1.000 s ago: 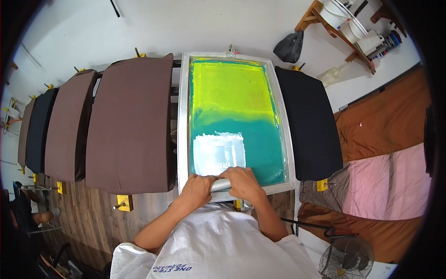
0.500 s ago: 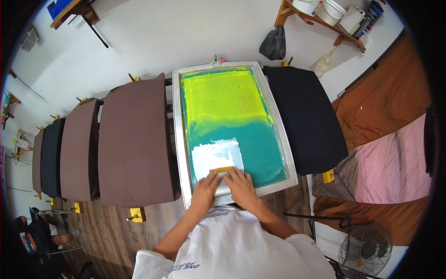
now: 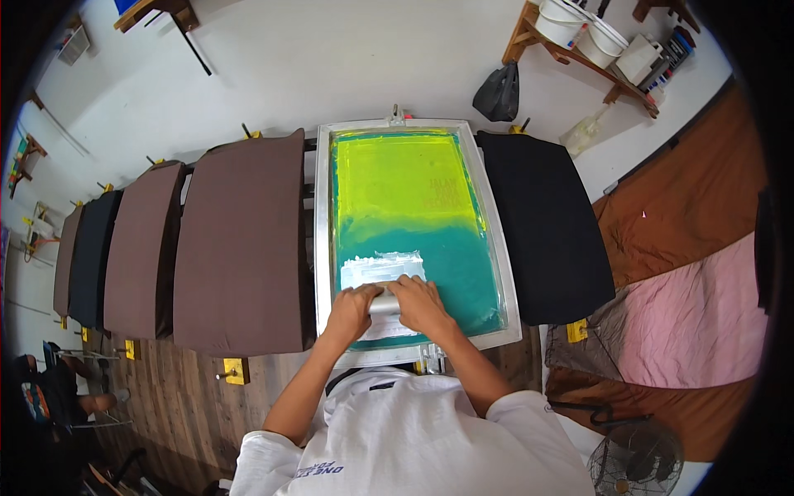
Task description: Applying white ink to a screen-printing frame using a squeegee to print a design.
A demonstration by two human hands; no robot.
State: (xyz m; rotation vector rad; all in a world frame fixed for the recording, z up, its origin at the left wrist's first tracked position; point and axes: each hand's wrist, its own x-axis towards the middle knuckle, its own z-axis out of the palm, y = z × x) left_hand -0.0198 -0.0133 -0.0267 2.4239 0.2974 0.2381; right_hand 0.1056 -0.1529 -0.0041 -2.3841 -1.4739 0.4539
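Note:
A silk-screen frame with a silver metal rim lies in front of me. Its mesh is yellow-green at the far half and teal at the near half. White ink is spread in a patch at the near left of the mesh. Across that patch lies a squeegee with a silver, bar-like body. My left hand grips its left end, fingers wrapped over the top. Closed on its right end is my right hand. The blade's lower edge is hidden under the hands and body.
Brown cloth-covered boards stand in a row at the left, with a black one at the right. Yellow clamps sit at their ends. A fan is at the lower right. Buckets rest on a wall shelf. A person sits far left.
The squeegee and both hands have moved away from me over the white patch. Its silver body now shows between the hands, where its yellowish edge showed before. My view has shifted slightly.

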